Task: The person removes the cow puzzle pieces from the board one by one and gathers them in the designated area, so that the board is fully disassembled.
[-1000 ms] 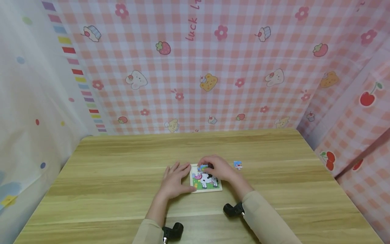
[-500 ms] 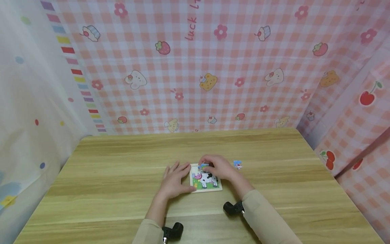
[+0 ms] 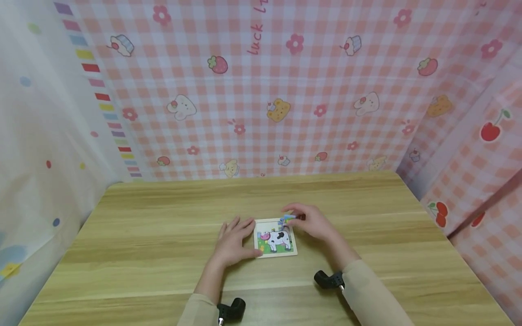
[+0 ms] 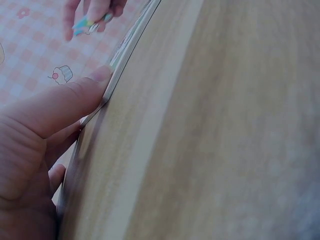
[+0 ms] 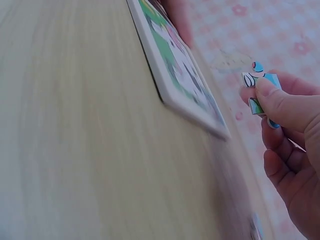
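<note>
A small square cow puzzle (image 3: 275,242) in a pale frame lies on the table in the head view; part of its upper area is bare. My left hand (image 3: 234,242) rests at its left side, fingers spread, the thumb (image 4: 75,97) touching the near left corner of the frame. At the upper right corner, my right hand (image 3: 314,222) pinches a puzzle piece (image 5: 272,82), blue with white and green bits, between thumb and fingers. In the right wrist view this piece is held up beyond the board.
The wood-grain table (image 3: 163,271) spreads around the puzzle. In the right wrist view a blurred small object (image 5: 256,227) lies on it near the bottom. A pink checked cloth (image 3: 261,90) hangs behind. Black wrist cameras (image 3: 232,309) sit on both forearms.
My right hand has moved right with the puzzle piece, from above the board's top middle to its upper right corner. It now covers where a loose piece lay. My left hand stays put.
</note>
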A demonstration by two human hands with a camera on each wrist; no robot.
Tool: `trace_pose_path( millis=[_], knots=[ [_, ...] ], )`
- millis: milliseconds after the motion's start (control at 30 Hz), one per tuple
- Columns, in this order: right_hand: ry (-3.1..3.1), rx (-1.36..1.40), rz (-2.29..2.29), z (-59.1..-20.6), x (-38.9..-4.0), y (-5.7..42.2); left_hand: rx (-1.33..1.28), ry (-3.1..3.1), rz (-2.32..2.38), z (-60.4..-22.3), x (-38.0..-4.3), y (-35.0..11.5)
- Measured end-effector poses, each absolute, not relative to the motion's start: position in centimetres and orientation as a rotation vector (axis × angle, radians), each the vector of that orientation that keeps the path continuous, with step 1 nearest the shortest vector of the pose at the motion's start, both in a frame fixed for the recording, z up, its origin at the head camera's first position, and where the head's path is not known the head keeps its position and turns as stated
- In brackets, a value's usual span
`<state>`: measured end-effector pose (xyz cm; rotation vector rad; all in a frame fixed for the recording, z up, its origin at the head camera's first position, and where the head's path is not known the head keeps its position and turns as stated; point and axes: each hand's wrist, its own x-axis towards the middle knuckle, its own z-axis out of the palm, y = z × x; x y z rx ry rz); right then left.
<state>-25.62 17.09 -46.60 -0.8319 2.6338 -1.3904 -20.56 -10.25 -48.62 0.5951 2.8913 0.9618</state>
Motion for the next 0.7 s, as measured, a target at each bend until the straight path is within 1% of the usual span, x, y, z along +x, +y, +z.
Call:
trace_pose_path(
  millis=[367,700],
  knots=[
    [2.733,-0.618,-1.438,-47.1,-24.9,22.4,0.593,2.889,0.959,-48.8,-20.7,-10.2],
    [2.788,-0.508,-1.51,-48.0,-24.1,26.5,0.584,2.89,0.941,-49.0,-20.6,-10.2]
  ],
)
